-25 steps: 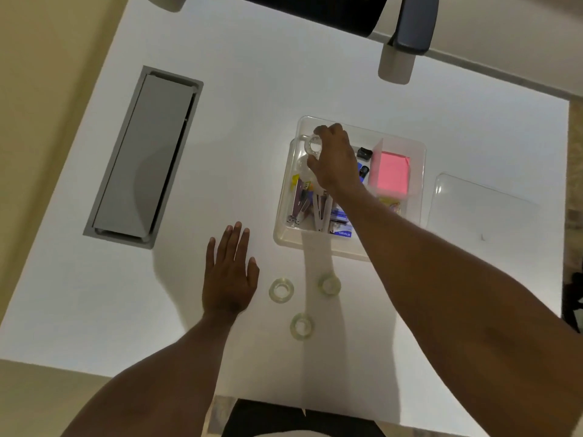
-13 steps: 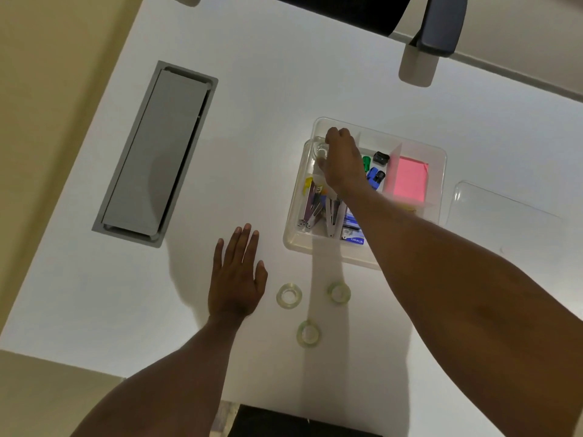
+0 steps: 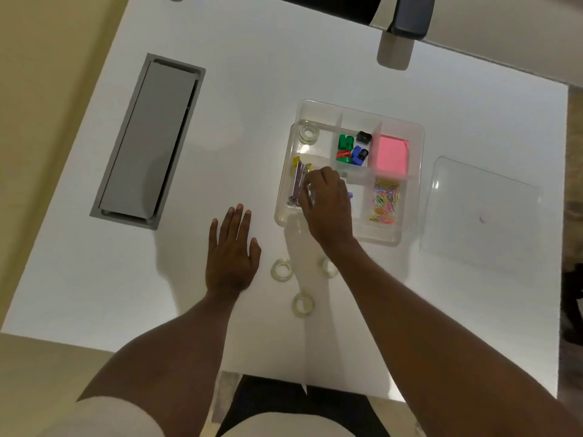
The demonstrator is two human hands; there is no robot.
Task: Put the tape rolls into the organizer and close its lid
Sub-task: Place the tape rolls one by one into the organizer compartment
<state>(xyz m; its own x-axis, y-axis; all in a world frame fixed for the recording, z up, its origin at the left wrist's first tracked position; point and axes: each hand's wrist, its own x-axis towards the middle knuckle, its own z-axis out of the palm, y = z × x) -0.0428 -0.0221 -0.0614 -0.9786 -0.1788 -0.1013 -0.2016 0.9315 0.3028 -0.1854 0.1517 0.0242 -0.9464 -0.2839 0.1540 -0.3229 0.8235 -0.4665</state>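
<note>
A clear plastic organizer (image 3: 416,134) sits open on the white table. One clear tape roll (image 3: 308,133) lies in its far left compartment. Three more clear rolls lie on the table in front of it: one (image 3: 281,270) beside my left hand, one (image 3: 328,267) partly under my right wrist, one (image 3: 303,305) nearest me. My right hand (image 3: 328,205) hovers over the organizer's near left part, fingers loosely curled, holding nothing. My left hand (image 3: 232,250) rests flat on the table, fingers spread. The clear lid (image 3: 479,212) lies to the right of the organizer.
The organizer also holds staplers, coloured sharpeners, a pink note pad (image 3: 391,152) and coloured paper clips (image 3: 385,201). A grey cable hatch (image 3: 148,140) is set into the table at the left. A chair armrest (image 3: 408,17) overhangs the far edge.
My right hand let go of a tape roll in the far left compartment and drew back toward me over the organizer. My left hand stayed flat.
</note>
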